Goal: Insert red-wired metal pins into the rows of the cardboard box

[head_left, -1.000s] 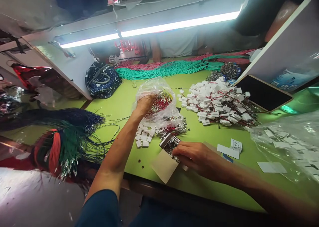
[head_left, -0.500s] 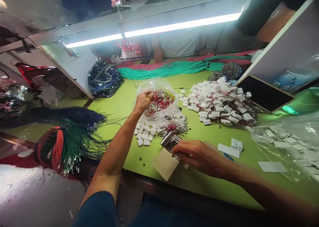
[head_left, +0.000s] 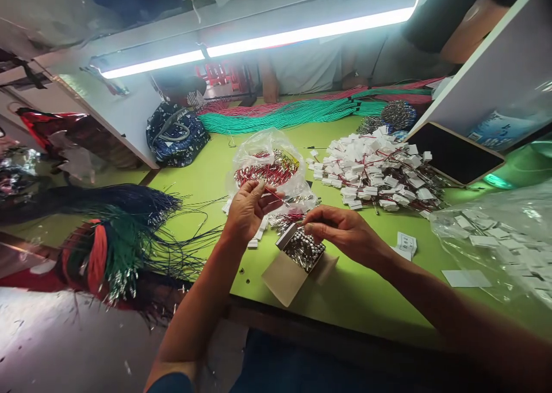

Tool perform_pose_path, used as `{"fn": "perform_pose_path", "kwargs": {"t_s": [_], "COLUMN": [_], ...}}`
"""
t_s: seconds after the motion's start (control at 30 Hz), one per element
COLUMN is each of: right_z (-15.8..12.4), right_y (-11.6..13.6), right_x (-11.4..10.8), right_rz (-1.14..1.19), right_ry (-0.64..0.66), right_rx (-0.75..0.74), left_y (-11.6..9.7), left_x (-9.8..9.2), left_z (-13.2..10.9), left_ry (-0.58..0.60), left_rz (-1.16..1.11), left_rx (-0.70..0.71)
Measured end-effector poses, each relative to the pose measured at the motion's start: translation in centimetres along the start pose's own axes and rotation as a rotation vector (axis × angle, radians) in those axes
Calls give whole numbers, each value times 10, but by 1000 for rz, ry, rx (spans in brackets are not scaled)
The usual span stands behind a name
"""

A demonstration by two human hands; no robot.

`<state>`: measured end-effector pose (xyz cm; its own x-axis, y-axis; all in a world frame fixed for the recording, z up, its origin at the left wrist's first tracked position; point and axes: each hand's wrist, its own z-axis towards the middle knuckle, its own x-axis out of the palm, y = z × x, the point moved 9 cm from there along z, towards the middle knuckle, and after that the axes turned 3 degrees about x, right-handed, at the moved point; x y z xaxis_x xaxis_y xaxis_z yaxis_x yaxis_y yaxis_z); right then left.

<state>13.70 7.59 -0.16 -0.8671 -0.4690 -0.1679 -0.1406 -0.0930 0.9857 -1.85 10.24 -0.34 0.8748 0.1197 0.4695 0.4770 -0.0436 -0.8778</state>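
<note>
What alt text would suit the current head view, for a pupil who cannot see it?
A person's left hand holds a red wire while the right hand is at an open box of small metal parts. Beyond, on a green table, lie a plastic bag of red wires and a heap of white pieces.

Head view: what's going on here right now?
A person's left hand holds a thin red wire in front of a clear bag of red wires. The right hand is at an open box of small metal parts; whether it grips one is unclear. White pieces lie heaped to the right.
</note>
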Motion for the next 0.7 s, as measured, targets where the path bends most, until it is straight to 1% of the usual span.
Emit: {"fn": "perform_pose_path", "kwargs": {"t_s": [0.13,0.27,0.37,0.43,0.57,0.63,0.67,0.7], "right_z": [2,0,-1,-1,-1,-2,-3,-3], "right_y": [-2,-1,4,8,18,23,25,27], "right_x": [0,-3,-2,-1,-8,-11,-13,-14], "right_rz": [60,-55,-191,-241,-320,-369,-398,-434], "right_ry": [-30,-82,-120,-154,-244,-246,-238,-226], "right_rx": [-5,-41,-124,-192,-299,-328,-333,-335], "left_y": [16,20,24,28,36,35,28,17], "left_x": [-7,-9,-6,-3,2,-2,-5,-9], "left_z": [-10,-14,-18,-20,-22,-22,-22,-24], "left_ry": [-66,-110,-124,-123,-87,-68,-74,-88], "left_rz": [-30,-64,-90,-99,-97,-49,14,113], "left_rx": [-67,-67,-70,-67,-47,2,73,182]}}
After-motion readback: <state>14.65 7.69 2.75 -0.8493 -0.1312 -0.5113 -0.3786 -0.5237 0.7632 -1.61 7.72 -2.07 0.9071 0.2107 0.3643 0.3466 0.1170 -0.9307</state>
